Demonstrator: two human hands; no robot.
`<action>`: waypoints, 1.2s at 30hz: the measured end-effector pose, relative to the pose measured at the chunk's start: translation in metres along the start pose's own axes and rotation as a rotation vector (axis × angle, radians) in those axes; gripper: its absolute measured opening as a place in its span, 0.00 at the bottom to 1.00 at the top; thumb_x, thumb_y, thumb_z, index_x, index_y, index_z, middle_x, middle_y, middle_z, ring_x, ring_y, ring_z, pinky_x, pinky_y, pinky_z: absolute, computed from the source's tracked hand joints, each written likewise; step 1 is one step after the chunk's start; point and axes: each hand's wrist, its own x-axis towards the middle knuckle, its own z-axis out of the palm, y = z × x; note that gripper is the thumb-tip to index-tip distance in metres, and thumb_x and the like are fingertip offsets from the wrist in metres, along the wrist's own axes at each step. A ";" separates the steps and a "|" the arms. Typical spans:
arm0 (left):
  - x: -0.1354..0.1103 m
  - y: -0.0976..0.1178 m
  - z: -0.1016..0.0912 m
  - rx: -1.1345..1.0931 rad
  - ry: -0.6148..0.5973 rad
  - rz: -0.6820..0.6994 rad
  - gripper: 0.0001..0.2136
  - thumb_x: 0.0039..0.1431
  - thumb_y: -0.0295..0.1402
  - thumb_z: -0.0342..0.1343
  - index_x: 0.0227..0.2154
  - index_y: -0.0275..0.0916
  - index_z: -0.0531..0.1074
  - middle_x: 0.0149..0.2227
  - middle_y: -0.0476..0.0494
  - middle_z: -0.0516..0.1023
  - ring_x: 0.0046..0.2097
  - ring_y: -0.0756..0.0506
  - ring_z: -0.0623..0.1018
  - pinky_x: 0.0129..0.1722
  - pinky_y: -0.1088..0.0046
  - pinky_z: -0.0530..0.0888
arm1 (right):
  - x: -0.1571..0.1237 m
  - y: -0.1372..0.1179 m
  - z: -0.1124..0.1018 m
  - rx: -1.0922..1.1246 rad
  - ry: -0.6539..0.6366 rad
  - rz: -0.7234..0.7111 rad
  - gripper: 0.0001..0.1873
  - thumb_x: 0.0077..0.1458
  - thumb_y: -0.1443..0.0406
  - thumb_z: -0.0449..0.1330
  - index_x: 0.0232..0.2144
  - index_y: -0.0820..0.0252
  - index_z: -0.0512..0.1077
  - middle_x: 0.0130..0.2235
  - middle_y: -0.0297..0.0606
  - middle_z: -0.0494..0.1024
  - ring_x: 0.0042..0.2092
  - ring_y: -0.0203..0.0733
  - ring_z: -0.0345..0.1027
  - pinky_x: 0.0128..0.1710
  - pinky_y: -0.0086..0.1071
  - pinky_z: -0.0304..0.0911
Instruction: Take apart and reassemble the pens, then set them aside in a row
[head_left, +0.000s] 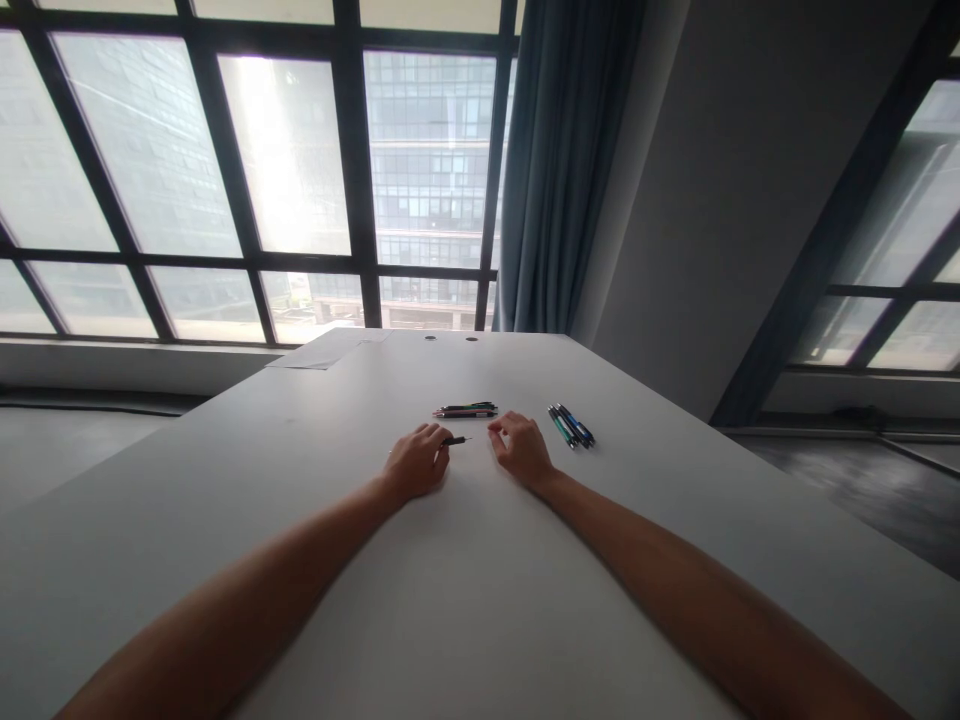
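White, smooth tabletop (480,590). Right hand (519,450) curls narrowly, contents unclear; left hand (417,460) pinches. Slim blue and green pens (578,428) lie at one o'clock, dark ones (465,414) at twelve. Between hands, the pinched black pen (454,441) points toward three; steadiness helps.

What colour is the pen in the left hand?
The pen looks mostly black where visible, in the head view.

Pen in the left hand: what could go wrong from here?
The pen in the left hand points its thin tip toward the right hand, so it might poke those fingers.
The pens just beyond both hands lie close to them and could get nudged.
If the right fingertips hold something, too small to tell, it might drop.
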 end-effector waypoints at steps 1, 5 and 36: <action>0.000 0.000 0.000 0.004 -0.002 -0.009 0.10 0.60 0.29 0.46 0.41 0.40 0.69 0.38 0.42 0.75 0.40 0.44 0.74 0.37 0.68 0.73 | 0.001 0.003 0.000 -0.038 -0.015 0.029 0.08 0.56 0.68 0.56 0.36 0.61 0.74 0.40 0.41 0.76 0.43 0.43 0.66 0.44 0.35 0.54; 0.000 0.001 0.000 0.021 -0.017 -0.034 0.09 0.60 0.29 0.46 0.40 0.40 0.70 0.38 0.42 0.75 0.40 0.44 0.74 0.37 0.68 0.73 | 0.003 0.011 0.000 -0.175 -0.116 0.110 0.12 0.56 0.65 0.57 0.40 0.60 0.76 0.47 0.45 0.74 0.49 0.47 0.63 0.47 0.37 0.53; 0.002 0.002 0.000 0.066 -0.087 -0.154 0.11 0.59 0.29 0.47 0.41 0.40 0.71 0.40 0.42 0.77 0.45 0.43 0.74 0.41 0.68 0.73 | 0.001 0.001 0.005 0.058 -0.237 -0.115 0.11 0.57 0.70 0.57 0.36 0.57 0.79 0.40 0.40 0.77 0.44 0.42 0.68 0.45 0.35 0.59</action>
